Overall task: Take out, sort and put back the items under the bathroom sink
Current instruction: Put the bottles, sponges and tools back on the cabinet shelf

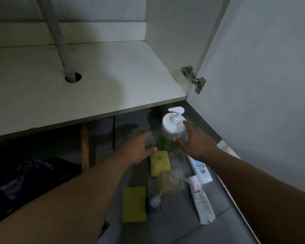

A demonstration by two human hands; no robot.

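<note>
Reaching forward: 2 hands [195, 144] [139, 148] flank pump bottle [173, 127], fingers spread, relaxed.

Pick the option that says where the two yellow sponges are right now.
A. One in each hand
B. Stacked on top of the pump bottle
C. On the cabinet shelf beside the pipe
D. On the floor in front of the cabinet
D: both yellow sponges lie flat on the grey floor, below the cabinet shelf edge, near the hands but not held.
</note>
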